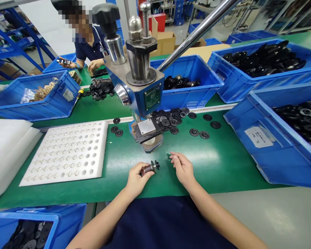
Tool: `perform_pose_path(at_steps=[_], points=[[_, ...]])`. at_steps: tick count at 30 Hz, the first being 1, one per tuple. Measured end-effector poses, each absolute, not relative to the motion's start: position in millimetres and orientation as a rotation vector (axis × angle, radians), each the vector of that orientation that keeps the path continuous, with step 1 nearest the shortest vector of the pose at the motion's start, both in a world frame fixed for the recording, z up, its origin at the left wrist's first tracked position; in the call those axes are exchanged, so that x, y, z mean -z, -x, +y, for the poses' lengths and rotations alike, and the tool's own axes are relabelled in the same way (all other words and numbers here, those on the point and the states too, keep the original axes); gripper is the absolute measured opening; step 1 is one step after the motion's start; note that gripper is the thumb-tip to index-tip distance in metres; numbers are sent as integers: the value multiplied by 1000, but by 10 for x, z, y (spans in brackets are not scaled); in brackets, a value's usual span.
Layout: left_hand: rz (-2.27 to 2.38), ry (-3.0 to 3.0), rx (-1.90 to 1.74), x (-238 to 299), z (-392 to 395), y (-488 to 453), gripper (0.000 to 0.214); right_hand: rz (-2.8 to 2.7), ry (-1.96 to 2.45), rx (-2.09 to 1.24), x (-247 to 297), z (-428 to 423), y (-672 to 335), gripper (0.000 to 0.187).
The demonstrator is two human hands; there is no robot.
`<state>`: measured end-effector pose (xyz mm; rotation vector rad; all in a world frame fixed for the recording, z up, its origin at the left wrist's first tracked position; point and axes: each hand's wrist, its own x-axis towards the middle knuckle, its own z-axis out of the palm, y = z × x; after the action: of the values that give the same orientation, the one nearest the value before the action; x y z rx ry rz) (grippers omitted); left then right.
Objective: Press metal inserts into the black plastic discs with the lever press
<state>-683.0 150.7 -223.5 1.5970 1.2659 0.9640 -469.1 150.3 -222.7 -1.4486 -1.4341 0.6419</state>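
Observation:
My left hand [137, 178] is closed around a small dark cylindrical part with a black disc on its end [151, 167], held just above the green mat. My right hand [181, 166] lies on the mat to the right of it, fingers loosely curled with the tips near a tiny dark piece [169, 157]; nothing shows in its grip. Straight ahead stands a blue hand press [142, 93] with a long steel lever [197, 33]. Several black discs [175, 121] lie scattered around the press base.
A white foam tray [67, 152] with rows of holes holding small parts lies to the left. Blue bins of black parts stand right [282, 152], behind [194, 93] and at bottom left [36, 224]. A person sits across the bench [89, 45].

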Motion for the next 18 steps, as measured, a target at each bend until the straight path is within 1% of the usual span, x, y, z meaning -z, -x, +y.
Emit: perform_pose_path(at_steps=[5, 13, 15, 18], points=[[1247, -1596, -1021, 1850, 1623, 7002, 19, -1431, 1458, -624, 2353, 1523, 4699, 36], [1085, -1711, -1326, 825, 2101, 6969, 22, -1512, 1365, -566, 2291, 1558, 4762, 35], [1096, -1691, -1340, 678, 2269, 6880, 23, -1513, 1361, -549, 2312, 1565, 4754, 35], [1108, -1657, -1345, 629, 2525, 6751, 24, -1502, 1364, -532, 2337, 1567, 4751, 35]])
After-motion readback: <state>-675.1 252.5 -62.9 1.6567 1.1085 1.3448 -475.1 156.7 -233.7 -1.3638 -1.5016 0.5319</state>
